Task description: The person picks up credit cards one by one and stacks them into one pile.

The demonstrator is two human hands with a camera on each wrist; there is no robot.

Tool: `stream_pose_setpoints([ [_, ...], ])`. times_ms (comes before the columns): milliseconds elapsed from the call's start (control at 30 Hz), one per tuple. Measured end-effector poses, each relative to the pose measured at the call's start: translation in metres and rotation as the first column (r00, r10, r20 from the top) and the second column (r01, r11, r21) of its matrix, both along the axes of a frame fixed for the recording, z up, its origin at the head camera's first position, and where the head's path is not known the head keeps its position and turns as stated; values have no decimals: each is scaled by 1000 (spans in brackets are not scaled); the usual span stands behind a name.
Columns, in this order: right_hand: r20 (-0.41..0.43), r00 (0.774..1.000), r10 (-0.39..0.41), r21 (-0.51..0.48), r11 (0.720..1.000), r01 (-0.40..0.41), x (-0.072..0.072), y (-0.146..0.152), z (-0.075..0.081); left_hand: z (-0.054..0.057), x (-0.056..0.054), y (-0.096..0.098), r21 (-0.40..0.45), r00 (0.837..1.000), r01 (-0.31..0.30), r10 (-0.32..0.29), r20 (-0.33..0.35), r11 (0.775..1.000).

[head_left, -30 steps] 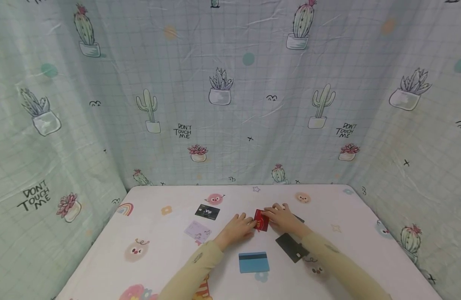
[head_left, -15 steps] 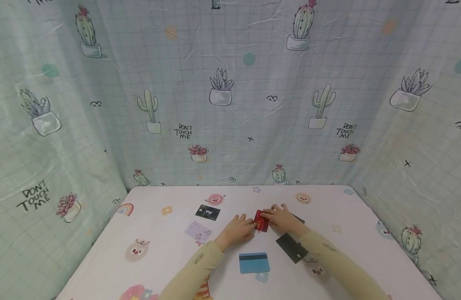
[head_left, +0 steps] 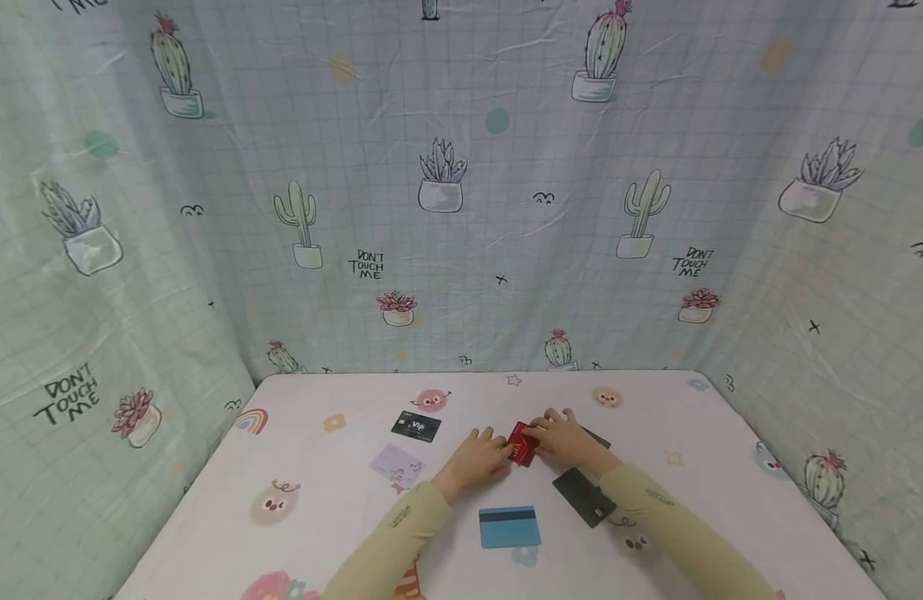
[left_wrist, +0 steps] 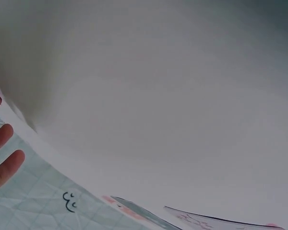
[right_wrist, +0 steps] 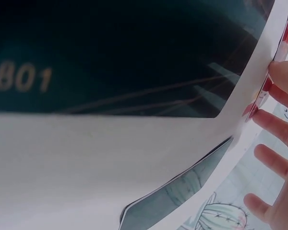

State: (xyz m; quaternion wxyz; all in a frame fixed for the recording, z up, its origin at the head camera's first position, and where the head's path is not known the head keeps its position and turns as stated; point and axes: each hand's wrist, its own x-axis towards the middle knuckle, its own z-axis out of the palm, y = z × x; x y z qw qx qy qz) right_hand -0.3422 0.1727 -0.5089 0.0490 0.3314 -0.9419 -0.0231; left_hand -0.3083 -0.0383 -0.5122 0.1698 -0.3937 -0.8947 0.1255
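A red card [head_left: 520, 444] with gold VIP lettering lies between both hands on the table, slightly turned. My left hand [head_left: 474, 458] pinches its left edge with the fingertips. On the other side my right hand [head_left: 569, 440] holds its upper right part; in the right wrist view the thumb and index finger meet the card's edge, and the other fingers [right_wrist: 273, 160] are spread apart. A dark card [head_left: 599, 437] shows partly behind my right hand. In the left wrist view only some fingers [left_wrist: 8, 167] of my left hand appear, at the left margin.
A black card [head_left: 584, 497] lies by my right forearm, and a blue card [head_left: 509, 530] with a dark stripe is in front. On the left are a black Vip card [head_left: 416, 426] and a pale purple card [head_left: 397, 465]. Patterned curtains [head_left: 461, 250] surround the table [head_left: 318, 467].
The red card has turned slightly clockwise between the fingers, its lettering now more covered. Both hands stay almost in place, and the other cards keep their positions.
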Motion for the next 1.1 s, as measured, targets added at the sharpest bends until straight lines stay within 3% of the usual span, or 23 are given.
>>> stream_pose_setpoints([
  [333, -31, 999, -37, 5, 999, 37, 2, -2, -1, -2, -4, 4, -10, 1000, -7, 7, -5, 1000],
  [833, -69, 997, 15, -10, 1000, -16, 10, -11, 1, -4, -5, 9, -11, 998, -56, 56, -21, 998],
  [1100, -72, 995, 65, -50, 996, -69, 3, -7, -3, -5, -8, 15, -23, 997, -81, 81, -9, 996],
])
